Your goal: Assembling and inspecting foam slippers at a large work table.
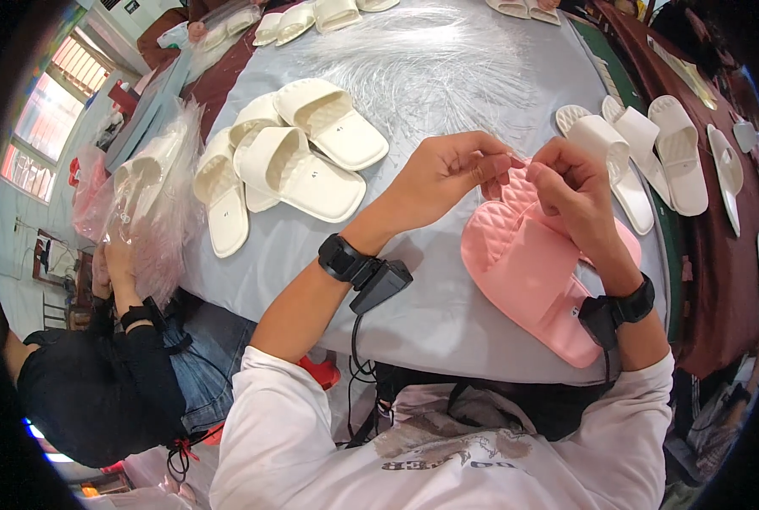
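A pair of pink slippers (pixel 528 268) lies on the grey-covered table in front of me, one partly behind the other, with quilted insoles and wide straps. Over the far end of the pair, my left hand (pixel 456 174) is closed in a pinch, thumb against fingers. Beside it my right hand (pixel 577 191) is also closed, its fingertips nearly meeting those of the left. Whatever thin thing lies between the fingertips is too small to make out. My right wrist and forearm hide part of the rear slipper.
Several cream slippers (pixel 311 174) are heaped to the left, and more cream slippers (pixel 679 157) lie at the right edge. Loose clear plastic strands (pixel 422 64) spread across the far table. At left, a co-worker (pixel 99 382) handles slippers in a clear plastic bag (pixel 171 195).
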The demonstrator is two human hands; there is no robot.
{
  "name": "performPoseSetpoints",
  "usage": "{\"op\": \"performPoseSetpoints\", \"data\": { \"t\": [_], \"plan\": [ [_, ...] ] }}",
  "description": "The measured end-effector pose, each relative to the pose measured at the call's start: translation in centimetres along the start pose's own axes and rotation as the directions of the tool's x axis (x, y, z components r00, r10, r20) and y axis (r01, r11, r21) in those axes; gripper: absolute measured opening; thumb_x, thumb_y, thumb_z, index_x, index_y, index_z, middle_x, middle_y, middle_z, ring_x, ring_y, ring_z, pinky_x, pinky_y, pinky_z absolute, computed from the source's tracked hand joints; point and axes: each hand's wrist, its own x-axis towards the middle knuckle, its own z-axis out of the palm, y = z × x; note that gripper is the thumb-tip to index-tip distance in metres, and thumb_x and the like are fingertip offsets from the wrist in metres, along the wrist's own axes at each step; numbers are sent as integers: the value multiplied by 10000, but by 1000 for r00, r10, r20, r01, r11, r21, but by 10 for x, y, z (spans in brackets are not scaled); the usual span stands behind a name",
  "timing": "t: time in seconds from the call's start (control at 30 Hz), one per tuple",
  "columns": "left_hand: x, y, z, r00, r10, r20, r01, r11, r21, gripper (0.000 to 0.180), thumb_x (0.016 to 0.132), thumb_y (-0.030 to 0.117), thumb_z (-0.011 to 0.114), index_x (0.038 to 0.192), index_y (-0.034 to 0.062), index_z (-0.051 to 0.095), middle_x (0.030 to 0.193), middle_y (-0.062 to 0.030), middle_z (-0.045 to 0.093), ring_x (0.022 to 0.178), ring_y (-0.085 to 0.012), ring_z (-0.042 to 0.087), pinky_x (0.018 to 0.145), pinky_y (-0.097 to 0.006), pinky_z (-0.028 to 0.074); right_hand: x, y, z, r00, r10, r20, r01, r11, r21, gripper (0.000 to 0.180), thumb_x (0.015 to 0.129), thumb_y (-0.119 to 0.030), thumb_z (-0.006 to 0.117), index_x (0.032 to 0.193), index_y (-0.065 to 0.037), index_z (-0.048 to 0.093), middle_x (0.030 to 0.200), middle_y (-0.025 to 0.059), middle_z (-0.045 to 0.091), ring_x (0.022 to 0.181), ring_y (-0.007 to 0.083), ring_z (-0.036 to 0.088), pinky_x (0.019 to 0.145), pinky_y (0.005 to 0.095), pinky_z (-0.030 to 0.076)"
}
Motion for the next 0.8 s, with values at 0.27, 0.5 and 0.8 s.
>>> {"op": "performPoseSetpoints", "data": {
  "t": [0.27, 0.5, 0.8],
  "plan": [
    [0, 3, 0, 998, 55, -19, -56, 997, -48, 243, 1031, 143, 650, 1223, -6, 632, 954, -78, 703, 844, -131, 673, 766, -279, 550, -1, -2, -2, 999, 2, 40, -2, 1000, 2, 90, 958, -71, 631, 884, -22, 617, 740, -76, 545, 643, -24, 422, 557, 179, 297],
    [1, -5, 0, 998, 60, -12, -61, 990, -124, 230, 1011, 112, 671, 1188, -16, 600, 1084, -126, 704, 881, -182, 714, 773, -327, 592, -1, -1, -1, 998, -6, 59, 4, 1000, 28, 91, 988, -82, 615, 928, -15, 629, 745, -68, 550, 599, -27, 414, 511, 173, 286],
    [-3, -2, 7, 996, 66, -60, -75, 983, -166, 209, 999, 86, 683, 1141, -48, 609, 1076, -124, 705, 972, -219, 753, 835, -309, 632, 0, -3, 6, 998, 10, 60, -17, 993, 120, 157, 1048, -144, 597, 973, -8, 626, 748, -15, 603, 600, 13, 551, 483, 176, 400]
  ]
}}
